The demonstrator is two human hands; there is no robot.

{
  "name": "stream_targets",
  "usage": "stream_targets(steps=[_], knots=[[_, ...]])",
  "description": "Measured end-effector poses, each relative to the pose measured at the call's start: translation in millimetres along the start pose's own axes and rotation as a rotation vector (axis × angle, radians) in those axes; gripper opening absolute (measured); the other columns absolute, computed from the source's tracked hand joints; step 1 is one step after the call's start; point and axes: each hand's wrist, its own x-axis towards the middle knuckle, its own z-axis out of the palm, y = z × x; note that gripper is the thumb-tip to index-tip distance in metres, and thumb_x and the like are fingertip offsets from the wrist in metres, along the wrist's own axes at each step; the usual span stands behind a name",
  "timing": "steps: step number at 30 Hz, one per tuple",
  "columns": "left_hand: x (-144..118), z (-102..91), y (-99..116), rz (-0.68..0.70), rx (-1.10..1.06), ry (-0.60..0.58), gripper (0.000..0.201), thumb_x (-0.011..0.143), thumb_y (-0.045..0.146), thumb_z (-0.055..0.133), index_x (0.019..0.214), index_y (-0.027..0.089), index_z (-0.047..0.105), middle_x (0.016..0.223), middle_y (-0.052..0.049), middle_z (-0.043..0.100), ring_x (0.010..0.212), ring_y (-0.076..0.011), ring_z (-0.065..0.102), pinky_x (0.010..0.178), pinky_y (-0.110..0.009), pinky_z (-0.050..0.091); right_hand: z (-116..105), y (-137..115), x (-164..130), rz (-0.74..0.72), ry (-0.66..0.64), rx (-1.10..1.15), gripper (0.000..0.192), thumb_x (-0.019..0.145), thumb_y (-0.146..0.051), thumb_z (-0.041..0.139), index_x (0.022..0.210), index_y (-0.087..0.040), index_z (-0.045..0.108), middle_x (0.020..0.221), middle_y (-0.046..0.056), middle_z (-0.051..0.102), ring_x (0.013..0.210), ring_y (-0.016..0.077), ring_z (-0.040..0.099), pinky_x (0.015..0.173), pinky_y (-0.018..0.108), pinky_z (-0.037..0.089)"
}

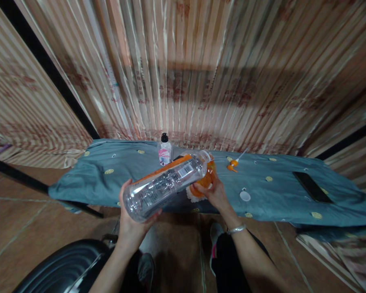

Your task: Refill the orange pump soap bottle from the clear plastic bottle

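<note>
My left hand [134, 221] is closed round the base of a large clear plastic bottle [167, 183] with an orange-edged label and a barcode. The bottle is tilted, its uncapped mouth up and to the right, over an orange translucent bottle [205, 181]. My right hand [212, 191] grips that orange bottle, which stands above a whitish, lacy-edged patch [197, 196]. Whether liquid is flowing cannot be made out. To the right lie an orange pump top [232, 165] with a pale tube and a white round cap [245, 196].
A small clear bottle [164, 151] with a black cap and pink label stands behind the large one. A dark phone [312, 187] lies on the right of the teal cloth [280, 199]. Dark poles frame the surface; a black round seat [64, 266] is lower left.
</note>
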Motion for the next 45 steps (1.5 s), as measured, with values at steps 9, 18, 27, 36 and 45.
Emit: stream_targets(steps=[9,18,27,36,45], knots=[[-1.0,-5.2,-7.5,0.126,0.121,-0.026,0.108,0.042,0.025,0.094,0.137,0.03,0.042,0.122,-0.004,0.059,0.106,-0.0257,0.063,0.098,-0.042,0.052,-0.6,-3.1,0.0,0.008,-0.002,-0.005,0.061,0.071,-0.044,0.076,0.125,-0.023,0.058,0.114,0.008,0.075,0.101,0.0308,0.073,0.089,0.046,0.058],[-0.1,-9.2,-7.3,0.158,0.227,-0.042,0.108,0.046,0.032,0.094,0.138,0.027,0.039,0.125,-0.008,0.057,0.108,-0.0271,0.063,0.099,-0.045,0.051,-1.4,-4.1,-0.7,-0.004,-0.008,-0.004,0.059,0.072,-0.044,0.076,0.124,-0.022,0.058,0.114,0.008,0.076,0.1,0.0295,0.073,0.088,0.045,0.059],[0.5,-14.6,-13.3,0.283,0.355,-0.048,0.105,0.053,0.038,0.092,0.142,0.03,0.035,0.122,-0.008,0.057,0.103,-0.0274,0.065,0.09,-0.045,0.055,-2.0,-4.0,-1.3,0.019,-0.026,-0.014,0.06,0.073,-0.043,0.075,0.127,-0.023,0.056,0.113,0.007,0.076,0.102,0.03,0.073,0.087,0.045,0.059],[-1.8,-2.6,-3.0,0.201,0.258,-0.001,0.105,0.048,0.04,0.091,0.138,0.026,0.037,0.12,-0.009,0.056,0.103,-0.029,0.062,0.095,-0.056,0.05,-1.3,-0.6,-1.0,0.026,-0.021,0.009,0.064,0.072,-0.046,0.076,0.128,-0.022,0.056,0.114,0.009,0.076,0.101,0.0306,0.073,0.088,0.046,0.058],[-3.7,-0.6,0.2,0.196,0.235,0.026,0.103,0.047,0.039,0.091,0.135,0.027,0.04,0.119,-0.008,0.057,0.102,-0.0275,0.062,0.093,-0.052,0.052,-1.6,-4.4,-0.6,0.04,-0.016,0.004,0.065,0.07,-0.047,0.077,0.125,-0.022,0.055,0.113,0.01,0.076,0.101,0.0314,0.073,0.088,0.047,0.058]])
